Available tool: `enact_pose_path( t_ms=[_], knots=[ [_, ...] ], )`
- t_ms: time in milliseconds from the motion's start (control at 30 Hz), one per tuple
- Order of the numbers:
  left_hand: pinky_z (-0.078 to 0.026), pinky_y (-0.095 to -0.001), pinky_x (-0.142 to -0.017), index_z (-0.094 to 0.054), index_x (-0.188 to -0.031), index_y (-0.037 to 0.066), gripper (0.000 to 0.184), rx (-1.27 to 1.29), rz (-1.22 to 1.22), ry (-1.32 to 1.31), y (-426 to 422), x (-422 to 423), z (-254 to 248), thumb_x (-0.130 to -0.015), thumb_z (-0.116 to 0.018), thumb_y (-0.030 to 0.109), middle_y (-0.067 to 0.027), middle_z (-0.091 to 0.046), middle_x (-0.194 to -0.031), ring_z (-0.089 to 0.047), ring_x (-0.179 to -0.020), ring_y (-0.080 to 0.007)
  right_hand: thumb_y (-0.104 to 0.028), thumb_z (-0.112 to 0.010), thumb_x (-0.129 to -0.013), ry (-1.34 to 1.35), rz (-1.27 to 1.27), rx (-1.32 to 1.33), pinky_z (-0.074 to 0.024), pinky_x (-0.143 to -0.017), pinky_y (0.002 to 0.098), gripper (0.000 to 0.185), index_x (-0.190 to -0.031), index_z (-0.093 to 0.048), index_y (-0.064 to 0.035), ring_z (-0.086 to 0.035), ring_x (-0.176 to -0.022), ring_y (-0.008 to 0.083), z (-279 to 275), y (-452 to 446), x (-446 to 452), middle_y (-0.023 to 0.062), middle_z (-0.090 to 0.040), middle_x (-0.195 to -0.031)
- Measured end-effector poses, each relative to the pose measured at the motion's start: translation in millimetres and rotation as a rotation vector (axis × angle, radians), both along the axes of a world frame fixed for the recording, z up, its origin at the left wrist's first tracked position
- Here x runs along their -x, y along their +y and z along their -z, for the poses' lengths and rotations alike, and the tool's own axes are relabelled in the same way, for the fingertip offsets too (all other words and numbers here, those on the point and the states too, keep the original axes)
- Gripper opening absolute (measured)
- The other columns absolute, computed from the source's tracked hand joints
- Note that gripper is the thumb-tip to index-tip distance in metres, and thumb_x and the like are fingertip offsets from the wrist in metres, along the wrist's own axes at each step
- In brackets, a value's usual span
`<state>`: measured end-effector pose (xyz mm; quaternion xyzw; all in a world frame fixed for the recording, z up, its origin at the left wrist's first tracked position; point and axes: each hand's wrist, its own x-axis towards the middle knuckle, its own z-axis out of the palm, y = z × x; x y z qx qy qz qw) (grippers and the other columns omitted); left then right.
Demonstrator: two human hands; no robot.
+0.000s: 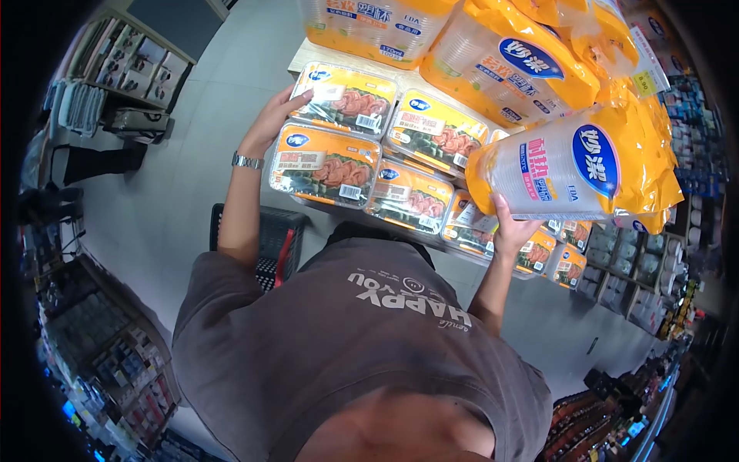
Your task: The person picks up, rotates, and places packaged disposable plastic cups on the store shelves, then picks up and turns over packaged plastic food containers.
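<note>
Cup pack (pixel 550 173), right: clear, orange-yellow ends, blue oval badge, pink characters. Food trays (pixel 325 165), left to centre: yellow-and-green labels patterned with pinkish rosettes, blue badges, black-and-white barcodes. Shirt (pixel 339 331), near: grey-brown, white lettering; wristwatch (pixel 248 160), left: silver; basket (pixel 260 240), left: blackish, red handle (pixel 284 258).

Black basket (pixel 275 229) with red handle (pixel 285 256), grey floor (pixel 185 185), stocked rack (pixel 137 65) at upper left, shelving (pixel 636 258) at right

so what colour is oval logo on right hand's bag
The logo is blue and white; see head view.
</note>
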<state>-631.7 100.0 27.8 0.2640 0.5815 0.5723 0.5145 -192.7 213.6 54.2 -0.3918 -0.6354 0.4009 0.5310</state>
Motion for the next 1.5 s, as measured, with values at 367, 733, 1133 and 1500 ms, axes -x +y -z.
enact_pose_path(
  t_ms=[367,733,1133,1500],
  knots=[
    [-0.046,-0.0292,-0.1,-0.033,-0.152,0.002,0.065,-0.043,0.023,-0.222,-10,21,29,-0.1,-0.059,0.029,-0.0116,-0.056,-0.136,-0.057,-0.118,-0.0134,0.001,-0.084,-0.072,0.033,-0.022,0.038,-0.0491,-0.098,0.0373,0.073,-0.132,-0.041,0.0039,-0.059,-0.11,0.0235,4,-2,2,0.0165,-0.056,-0.123],
    [-0.031,-0.0288,-0.113,-0.024,-0.156,0.002,0.064,0.054,0.004,0.114,-62,-14,11,-0.102,-0.054,0.021,-0.0109,-0.035,-0.155,-0.037,-0.138,-0.0158,0.004,-0.082,-0.072,-0.018,-0.101,0.162,-0.0552,-0.089,0.0355,0.054,-0.118,-0.055,0.0053,-0.065,-0.099,0.0233,-5,-7,-1,0.0151,-0.063,-0.111],
    [-0.028,-0.043,-0.118,-0.027,-0.153,0.002,0.062,-0.176,-0.284,0.691,-49,-58,-64,-0.105,-0.042,0.038,-0.0193,-0.036,-0.154,-0.036,-0.142,-0.0288,0.004,-0.084,-0.066,0.134,-0.231,0.095,-0.0564,-0.083,0.033,0.058,-0.117,-0.056,0.0059,-0.068,-0.091,0.0214,-32,-17,-14,0.0135,-0.067,-0.105],
    [-0.037,-0.0361,-0.11,-0.017,-0.154,0.0,0.099,-0.441,0.375,-0.258,-27,-315,-70,-0.086,-0.074,0.046,-0.0153,-0.044,-0.145,-0.045,-0.133,-0.0221,-0.014,-0.079,-0.078,0.141,-0.807,0.597,-0.0394,-0.106,0.0351,0.082,-0.143,-0.033,0.005,-0.05,-0.123,0.021,-45,-96,-106,0.013,-0.053,-0.133]
  ],
)
